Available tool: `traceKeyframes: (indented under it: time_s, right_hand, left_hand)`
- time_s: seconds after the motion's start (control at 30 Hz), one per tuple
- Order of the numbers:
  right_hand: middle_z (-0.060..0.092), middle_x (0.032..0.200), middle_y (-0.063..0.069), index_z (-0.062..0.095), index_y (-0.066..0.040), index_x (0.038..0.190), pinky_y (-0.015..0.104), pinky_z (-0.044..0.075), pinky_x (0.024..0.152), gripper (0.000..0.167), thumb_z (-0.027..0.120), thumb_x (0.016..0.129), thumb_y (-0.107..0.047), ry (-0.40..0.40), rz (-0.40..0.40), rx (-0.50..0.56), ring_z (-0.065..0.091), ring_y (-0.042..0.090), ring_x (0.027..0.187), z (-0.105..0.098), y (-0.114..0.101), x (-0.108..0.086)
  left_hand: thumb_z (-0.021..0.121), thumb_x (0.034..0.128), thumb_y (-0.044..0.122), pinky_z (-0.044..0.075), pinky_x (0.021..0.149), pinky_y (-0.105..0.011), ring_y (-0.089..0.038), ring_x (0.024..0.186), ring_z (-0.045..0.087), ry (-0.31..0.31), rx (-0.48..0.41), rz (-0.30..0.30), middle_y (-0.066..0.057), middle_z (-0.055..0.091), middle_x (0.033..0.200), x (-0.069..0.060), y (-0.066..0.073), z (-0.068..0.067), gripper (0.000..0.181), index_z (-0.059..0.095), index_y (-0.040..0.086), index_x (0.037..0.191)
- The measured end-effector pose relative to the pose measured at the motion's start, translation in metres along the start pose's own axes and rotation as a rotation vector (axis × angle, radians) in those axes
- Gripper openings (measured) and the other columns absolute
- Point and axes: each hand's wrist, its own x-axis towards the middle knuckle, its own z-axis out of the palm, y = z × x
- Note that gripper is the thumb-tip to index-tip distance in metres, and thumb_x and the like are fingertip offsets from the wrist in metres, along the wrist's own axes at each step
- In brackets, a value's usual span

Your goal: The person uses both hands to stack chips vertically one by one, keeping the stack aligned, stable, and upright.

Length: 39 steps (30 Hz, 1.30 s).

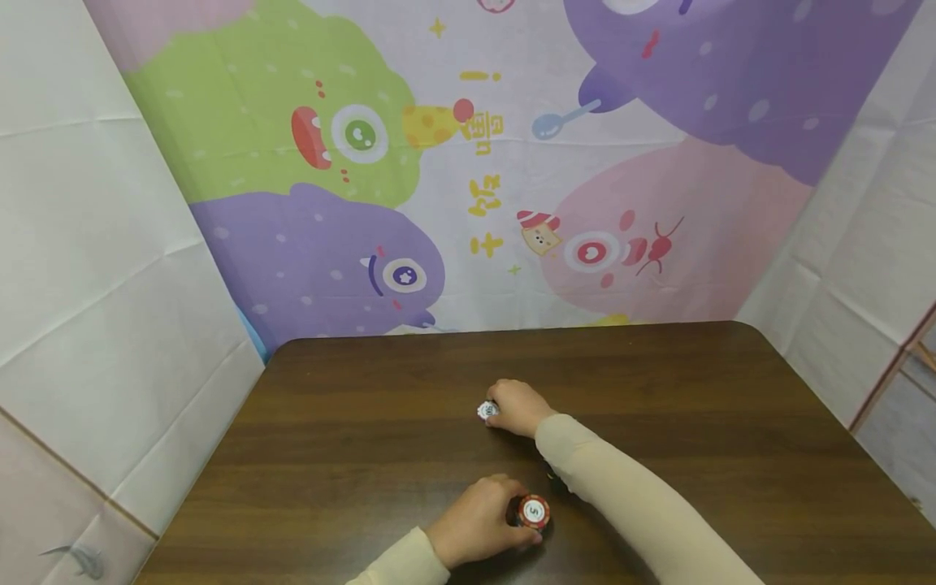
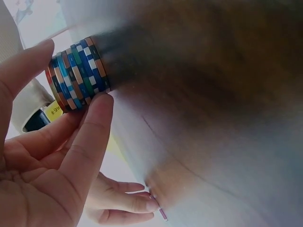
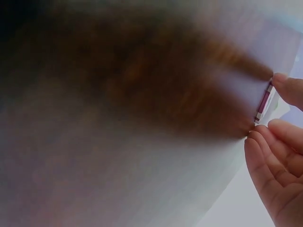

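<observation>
In the head view my left hand (image 1: 477, 522) holds a stack of poker chips (image 1: 535, 511) near the table's front, its top chip red and orange with a white centre. The left wrist view shows several blue, green and tan edges in that stack (image 2: 76, 74), with thumb and fingers on its sides. Farther back, my right hand (image 1: 517, 408) pinches a single white poker chip (image 1: 486, 411). From the right wrist, that chip (image 3: 263, 104) appears edge-on, purple and white, between thumb and fingertips at the tabletop.
A dark brown wooden table (image 1: 351, 422) lies under both hands. Behind it hangs a cartoon-printed cloth (image 1: 483, 292), and pale panels (image 1: 132, 244) flank the sides. My right forearm reaches across, just right of the chip stack.
</observation>
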Motion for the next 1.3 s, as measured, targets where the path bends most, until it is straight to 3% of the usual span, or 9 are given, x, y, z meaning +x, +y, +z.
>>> traceKeyframes:
  time_s: [0.77, 1.1, 1.3]
  right_hand:
    - [0.068, 0.093, 0.006, 0.071, -0.005, 0.093, 0.036, 0.051, 0.078, 0.019, 0.077, 0.082, -0.019, 0.019, 0.022, 0.017, 0.061, 0.019, 0.083, 0.003, 0.003, -0.005]
    - [0.069, 0.097, 0.009, 0.07, -0.002, 0.098, 0.04, 0.052, 0.081, 0.024, 0.077, 0.082, -0.018, 0.016, 0.027, 0.094, 0.063, 0.022, 0.088, -0.006, 0.007, -0.021]
    - [0.066, 0.094, 0.004, 0.069, -0.004, 0.098, 0.035, 0.05, 0.076, 0.024, 0.077, 0.083, -0.021, 0.014, 0.006, 0.106, 0.056, 0.014, 0.081, -0.021, 0.005, -0.036]
  left_hand:
    - [0.082, 0.0773, 0.033, 0.048, 0.075, -0.015, 0.003, 0.084, 0.057, 0.03, 0.017, 0.034, 0.007, 0.068, 0.095, 0.0, 0.0, 0.001, 0.036, 0.069, 0.01, 0.102]
    - [0.082, 0.0767, 0.033, 0.047, 0.075, -0.016, 0.002, 0.084, 0.057, 0.049, 0.028, 0.039, 0.008, 0.068, 0.093, 0.0, 0.001, 0.002, 0.035, 0.07, 0.011, 0.101]
    - [0.082, 0.0772, 0.032, 0.048, 0.075, -0.016, 0.001, 0.084, 0.058, 0.039, 0.023, 0.025, 0.007, 0.068, 0.094, 0.001, 0.001, 0.0, 0.035, 0.07, 0.011, 0.102]
